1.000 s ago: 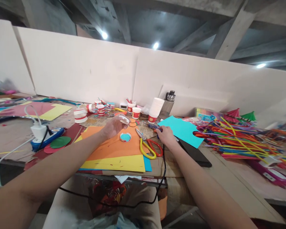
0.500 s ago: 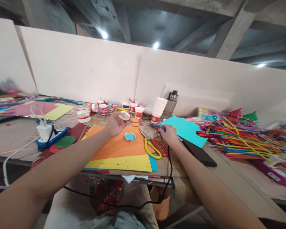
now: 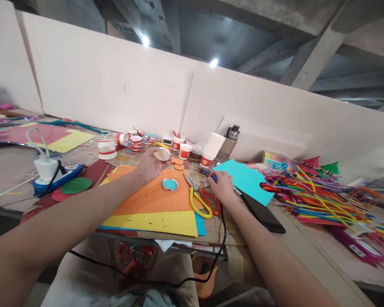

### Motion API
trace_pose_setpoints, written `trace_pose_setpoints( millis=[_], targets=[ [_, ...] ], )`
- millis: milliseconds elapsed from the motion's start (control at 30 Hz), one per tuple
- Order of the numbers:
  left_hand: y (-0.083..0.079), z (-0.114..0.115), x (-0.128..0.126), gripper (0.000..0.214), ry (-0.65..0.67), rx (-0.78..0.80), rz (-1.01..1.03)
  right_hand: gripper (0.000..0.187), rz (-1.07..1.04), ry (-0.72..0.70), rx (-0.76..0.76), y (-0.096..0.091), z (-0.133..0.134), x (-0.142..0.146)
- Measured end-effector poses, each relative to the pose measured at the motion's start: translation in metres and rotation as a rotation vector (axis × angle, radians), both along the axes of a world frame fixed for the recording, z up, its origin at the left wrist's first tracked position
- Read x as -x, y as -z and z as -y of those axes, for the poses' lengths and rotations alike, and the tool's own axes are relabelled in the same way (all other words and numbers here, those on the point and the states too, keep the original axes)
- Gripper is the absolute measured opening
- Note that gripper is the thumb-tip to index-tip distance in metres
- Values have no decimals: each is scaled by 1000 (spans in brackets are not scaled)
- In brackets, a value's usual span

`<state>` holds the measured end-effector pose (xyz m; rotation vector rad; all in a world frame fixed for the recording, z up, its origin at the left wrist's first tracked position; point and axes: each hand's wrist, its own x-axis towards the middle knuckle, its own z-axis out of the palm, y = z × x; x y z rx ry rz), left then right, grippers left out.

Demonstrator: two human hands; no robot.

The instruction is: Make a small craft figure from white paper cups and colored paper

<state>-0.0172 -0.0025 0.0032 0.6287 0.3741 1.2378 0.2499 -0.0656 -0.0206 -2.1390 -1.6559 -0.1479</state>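
Note:
My left hand (image 3: pixel 149 165) is closed around a cut-off paper cup base (image 3: pixel 162 154), a shallow white round piece, held above the orange paper (image 3: pixel 141 196). On that paper lies a second short cup ring with a blue inside (image 3: pixel 170 184). My right hand (image 3: pixel 223 187) grips a blue hot glue gun (image 3: pixel 213 177), mostly hidden by the fingers, its black cord (image 3: pixel 223 230) hanging down over the table edge. Between the hands rest scissors with yellow and red handles (image 3: pixel 201 204), blades apart. Small orange paper discs (image 3: pixel 178 164) lie just beyond.
Stacked paper cups (image 3: pixel 213 149) and a grey bottle (image 3: pixel 228 145) stand at the back. Blue card (image 3: pixel 243 179) covers part of a black tablet-like slab (image 3: pixel 262 211). Colourful pipe cleaners (image 3: pixel 316 196) spread right. A power strip (image 3: pixel 57 181) sits left near green and red discs (image 3: pixel 77 186).
The view has shifted slightly. My left hand has tilted the cup base so more of its face shows. My right hand still grips the glue gun, now turned more end-on.

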Motion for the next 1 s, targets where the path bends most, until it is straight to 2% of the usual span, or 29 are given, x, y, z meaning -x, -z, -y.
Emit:
trace_pose_setpoints(
  millis=[133,367,733,1000],
  targets=[
    [1,-3,0,15,-59,64,-28,30,-12,-12,-8,-1,1,-1],
    [-2,3,-3,15,-54,136,-62,30,-46,-7,15,-6,3,2],
    [-5,3,-1,19,-13,110,-25,31,-58,-6,51,-9,3,7],
    [-17,5,1,28,-38,139,33,30,-49,-4,40,-7,2,6]
  ],
)
